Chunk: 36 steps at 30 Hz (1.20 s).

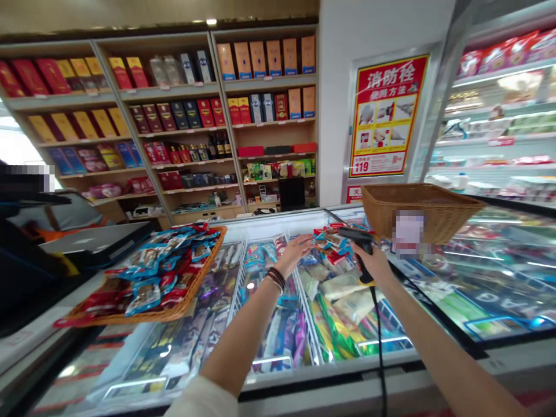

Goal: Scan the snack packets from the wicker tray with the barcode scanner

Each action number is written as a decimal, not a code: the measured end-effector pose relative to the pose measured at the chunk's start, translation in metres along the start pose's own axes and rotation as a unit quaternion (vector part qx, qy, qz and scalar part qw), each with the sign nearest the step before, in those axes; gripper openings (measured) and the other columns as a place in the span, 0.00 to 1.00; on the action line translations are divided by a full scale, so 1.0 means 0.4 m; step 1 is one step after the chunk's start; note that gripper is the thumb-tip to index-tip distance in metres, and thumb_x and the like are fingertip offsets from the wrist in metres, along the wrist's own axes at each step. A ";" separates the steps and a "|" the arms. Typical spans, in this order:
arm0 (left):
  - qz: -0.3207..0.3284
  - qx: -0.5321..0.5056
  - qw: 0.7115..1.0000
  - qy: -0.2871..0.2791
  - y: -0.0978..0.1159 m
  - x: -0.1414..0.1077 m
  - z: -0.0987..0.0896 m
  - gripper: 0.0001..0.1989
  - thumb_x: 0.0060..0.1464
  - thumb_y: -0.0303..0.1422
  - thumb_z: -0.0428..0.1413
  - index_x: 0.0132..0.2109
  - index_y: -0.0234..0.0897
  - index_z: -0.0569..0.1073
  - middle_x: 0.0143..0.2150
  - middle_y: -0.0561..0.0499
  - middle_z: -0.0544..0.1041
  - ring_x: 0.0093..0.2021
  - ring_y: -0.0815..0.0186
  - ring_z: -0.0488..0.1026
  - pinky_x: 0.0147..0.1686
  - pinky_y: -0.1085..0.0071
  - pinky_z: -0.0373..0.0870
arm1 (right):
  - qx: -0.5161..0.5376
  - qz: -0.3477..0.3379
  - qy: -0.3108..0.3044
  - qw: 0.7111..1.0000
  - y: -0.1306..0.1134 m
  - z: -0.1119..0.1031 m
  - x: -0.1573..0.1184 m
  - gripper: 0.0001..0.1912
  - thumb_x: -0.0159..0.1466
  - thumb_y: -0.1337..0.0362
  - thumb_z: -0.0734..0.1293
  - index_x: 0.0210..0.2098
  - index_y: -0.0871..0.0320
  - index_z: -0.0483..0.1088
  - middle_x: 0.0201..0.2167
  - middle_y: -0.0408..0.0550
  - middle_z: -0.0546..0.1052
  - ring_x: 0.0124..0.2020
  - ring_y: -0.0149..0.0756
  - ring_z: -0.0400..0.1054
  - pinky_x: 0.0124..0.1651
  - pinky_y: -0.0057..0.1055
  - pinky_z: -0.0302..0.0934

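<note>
My right hand is wrapped round the grip of a black barcode scanner, its cable hanging down over the freezer front. My left hand, with beads at the wrist, reaches forward with fingers stretched out and nothing in them. Its fingertips are beside a small heap of red and blue snack packets on the freezer's glass top; whether they touch it I cannot tell. The scanner's head is at the right of this heap. To the left, an orange-brown wicker tray holds many similar snack packets.
A brown wicker basket stands on the freezer at the right. Under the glass of the chest freezer lie ice-cream packs in wire baskets. Dark counter equipment is at the left. Shelves of boxes line the back wall.
</note>
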<state>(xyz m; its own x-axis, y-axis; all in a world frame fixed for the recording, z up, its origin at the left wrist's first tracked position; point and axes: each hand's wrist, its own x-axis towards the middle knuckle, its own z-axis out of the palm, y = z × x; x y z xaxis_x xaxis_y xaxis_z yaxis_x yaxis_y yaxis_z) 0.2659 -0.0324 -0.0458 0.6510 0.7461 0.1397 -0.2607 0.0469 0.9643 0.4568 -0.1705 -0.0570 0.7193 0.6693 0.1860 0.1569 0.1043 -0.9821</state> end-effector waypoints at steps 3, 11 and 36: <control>0.059 0.079 0.992 0.082 0.056 -0.052 -0.133 0.14 0.53 0.30 0.62 0.47 0.36 0.80 0.52 0.41 0.80 0.48 0.59 0.78 0.55 0.61 0.70 | 0.020 0.018 -0.048 0.998 -0.021 0.112 -0.011 0.20 0.51 0.49 0.74 0.21 0.56 0.63 0.14 0.41 0.68 0.12 0.29 0.60 0.14 0.27 0.56; 0.153 0.512 0.764 0.361 0.277 -0.274 -0.476 0.17 0.54 0.26 0.54 0.51 0.35 0.77 0.54 0.39 0.77 0.57 0.54 0.71 0.61 0.56 0.64 | 0.077 -0.037 -0.185 0.979 -0.099 0.436 -0.107 0.20 0.52 0.47 0.73 0.23 0.55 0.63 0.13 0.39 0.67 0.13 0.28 0.60 0.16 0.27 0.56; -0.051 0.614 0.604 0.505 0.322 -0.448 -0.660 0.14 0.57 0.38 0.57 0.47 0.35 0.75 0.47 0.38 0.79 0.51 0.51 0.74 0.50 0.61 0.67 | 0.060 -0.023 -0.254 0.965 -0.020 0.609 -0.228 0.21 0.53 0.43 0.70 0.23 0.53 0.62 0.13 0.38 0.66 0.13 0.32 0.62 0.18 0.30 0.57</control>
<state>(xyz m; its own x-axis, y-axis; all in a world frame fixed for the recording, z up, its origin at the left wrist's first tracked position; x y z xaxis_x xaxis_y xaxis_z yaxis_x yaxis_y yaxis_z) -0.0727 0.0155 -0.0061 -0.3102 0.8346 0.4552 0.8741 0.0621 0.4817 0.2251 -0.0529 -0.0736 0.2833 0.9333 0.2208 0.0799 0.2064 -0.9752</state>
